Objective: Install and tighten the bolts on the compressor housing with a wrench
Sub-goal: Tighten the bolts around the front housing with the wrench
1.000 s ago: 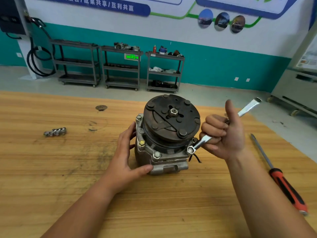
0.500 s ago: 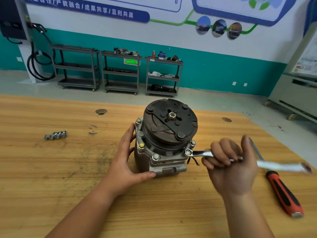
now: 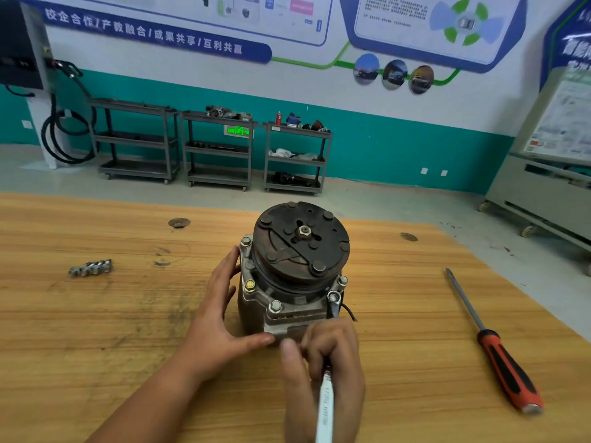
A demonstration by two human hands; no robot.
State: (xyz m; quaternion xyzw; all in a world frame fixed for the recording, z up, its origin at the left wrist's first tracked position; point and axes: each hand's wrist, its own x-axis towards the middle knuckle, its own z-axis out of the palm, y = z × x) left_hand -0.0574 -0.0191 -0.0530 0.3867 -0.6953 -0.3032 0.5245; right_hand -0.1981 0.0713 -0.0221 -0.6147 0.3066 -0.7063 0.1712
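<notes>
Grey cast metal forms the compressor housing, which is stood upright near the middle of the wooden desk, somewhat toward the far edge. It is topped by a dark, rust-tinged round clutch plate with a hex nut at its centre. Around the flange, bolts are seated: silver heads at the far left, the front and the right, and a yellowish one on the left.

The ring end of a silver wrench is fitted over the front-right bolt, and its shank is run back toward the near edge. The shank is gripped by the right hand, with the fingers curled round it. The housing is braced by the left hand, the fingers laid fairly straight against its left side and the thumb pressed on the front of the base.

A cluster of loose bolts is laid toward the left edge. A red-and-black-handled screwdriver is laid toward the right edge, well apart from the housing.
</notes>
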